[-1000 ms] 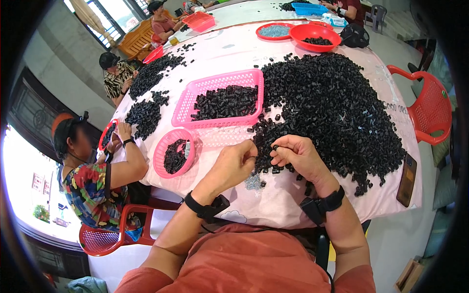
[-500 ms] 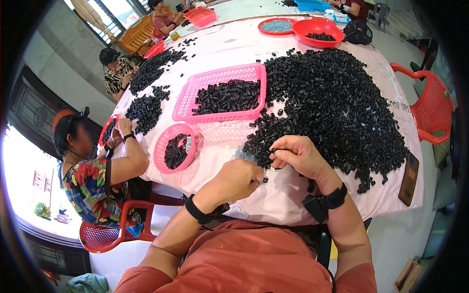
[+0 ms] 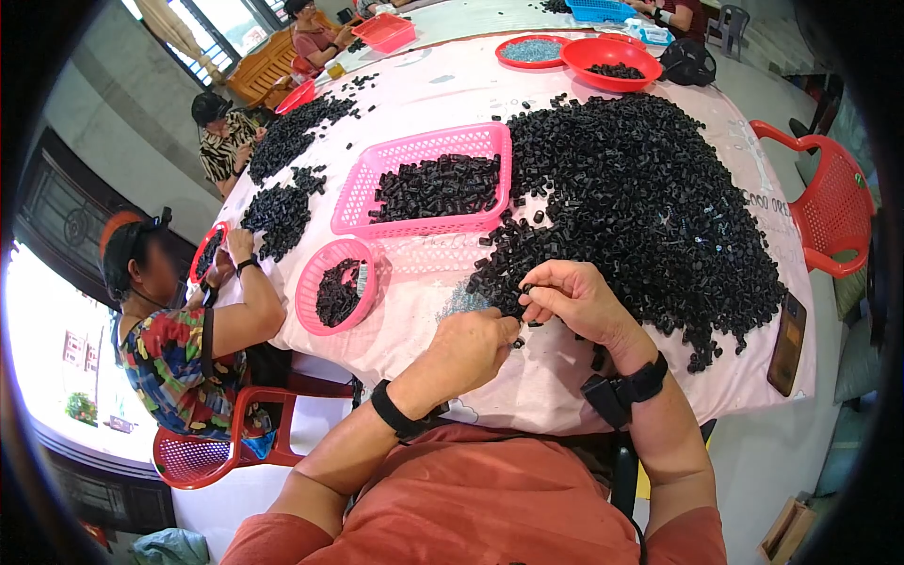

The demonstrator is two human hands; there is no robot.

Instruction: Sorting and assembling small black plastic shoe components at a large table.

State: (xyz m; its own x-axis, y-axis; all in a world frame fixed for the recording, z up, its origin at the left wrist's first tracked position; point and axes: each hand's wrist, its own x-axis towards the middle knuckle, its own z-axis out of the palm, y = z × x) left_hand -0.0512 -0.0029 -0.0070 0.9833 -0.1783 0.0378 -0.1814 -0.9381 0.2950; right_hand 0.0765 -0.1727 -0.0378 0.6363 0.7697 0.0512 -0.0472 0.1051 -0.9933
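Head view, with clock directions from the right hand (image 3: 576, 299): the near edge of the cloth-covered desk (image 3: 556, 391) curves past at six, pale cloth showing before it; a phone (image 3: 787, 345) lies beside the edge at three. The black pile (image 3: 640, 207) spreads from twelve to three; a rectangular pink basket (image 3: 414, 228) stands at ten. Right fingers pinch narrowly on a small black piece (image 3: 526, 290). At eight, the left hand's (image 3: 461, 348) fingers are drawn together near clear bits (image 3: 459, 302); whether they hold anything, I cannot tell.

Small black piece (image 3: 526, 289), in right grip (image 3: 576, 298)
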